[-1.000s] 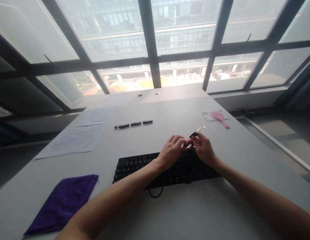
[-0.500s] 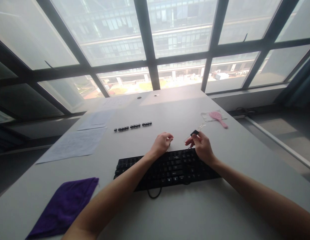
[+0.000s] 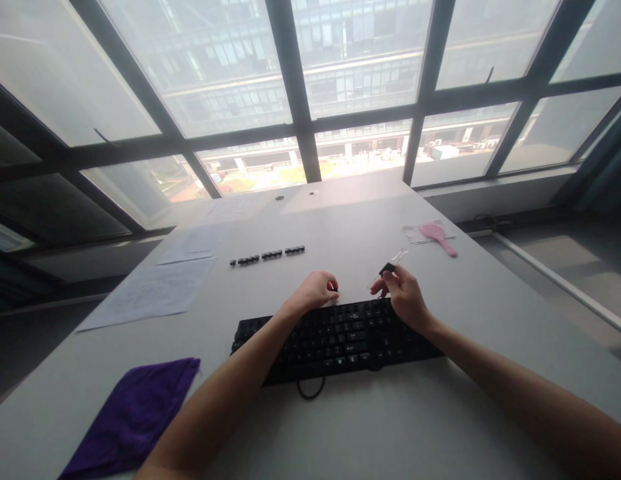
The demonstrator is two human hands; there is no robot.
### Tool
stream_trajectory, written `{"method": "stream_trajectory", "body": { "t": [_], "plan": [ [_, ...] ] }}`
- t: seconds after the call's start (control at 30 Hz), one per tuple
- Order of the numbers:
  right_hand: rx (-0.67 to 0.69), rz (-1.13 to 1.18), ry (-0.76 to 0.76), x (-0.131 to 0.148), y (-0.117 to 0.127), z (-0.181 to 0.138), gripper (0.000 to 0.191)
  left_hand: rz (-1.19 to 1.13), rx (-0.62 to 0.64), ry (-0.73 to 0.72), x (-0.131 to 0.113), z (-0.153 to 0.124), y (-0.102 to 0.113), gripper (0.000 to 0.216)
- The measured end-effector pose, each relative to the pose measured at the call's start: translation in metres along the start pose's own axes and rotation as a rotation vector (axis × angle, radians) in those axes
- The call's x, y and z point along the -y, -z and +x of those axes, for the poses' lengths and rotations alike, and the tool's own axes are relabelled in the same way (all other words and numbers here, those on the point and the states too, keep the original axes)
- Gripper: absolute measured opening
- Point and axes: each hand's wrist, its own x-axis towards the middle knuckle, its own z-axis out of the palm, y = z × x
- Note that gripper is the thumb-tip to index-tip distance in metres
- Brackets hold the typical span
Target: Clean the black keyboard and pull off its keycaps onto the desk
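Note:
My left hand (image 3: 317,290) is closed in a pinch on a small black keycap (image 3: 333,289), just beyond the back edge of the keyboard. Between the fingers of my right hand (image 3: 401,292) is a keycap puller (image 3: 387,268), a small black grip with thin wires sticking out at both ends. The black keyboard (image 3: 350,337) lies partly under both forearms, which hide its left side and right end. Farther back, a line of loose black keycaps (image 3: 271,254) stands on the white table in short groups.
A purple cloth (image 3: 135,413) lies at the front left, with printed papers (image 3: 155,290) behind it. A pink hairbrush (image 3: 437,237) rests on a clear plastic bag at the right. Beneath the keyboard's front edge a cable loop (image 3: 311,393) pokes out. Large windows stand behind the table (image 3: 350,227).
My left hand has shifted slightly left, away from my right hand, and the keycap in its pinch shows more clearly. My right hand stays nearly still with the puller.

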Motion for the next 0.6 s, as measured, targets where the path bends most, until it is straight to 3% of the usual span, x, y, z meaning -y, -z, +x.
{"method": "stream_trajectory", "body": {
  "t": [0.13,0.23,0.33,0.6],
  "plan": [
    [0.015,-0.011,0.009,0.0013,0.0,-0.0011,0.034,-0.169,0.028,0.004,0.0026,0.0046,-0.0001,0.029],
    [0.011,-0.018,0.001,0.0023,0.0001,-0.0015,0.033,-0.574,0.138,0.019,0.004,0.0044,0.0045,0.039],
    [0.011,-0.031,-0.006,0.0039,0.0003,-0.002,0.034,-0.897,0.216,0.069,0.0048,0.0028,0.0075,0.034],
    [0.026,-0.035,0.001,0.0045,0.0018,-0.0028,0.033,-1.057,0.237,0.124,0.0014,0.0011,0.0068,0.018]
  ]
}}
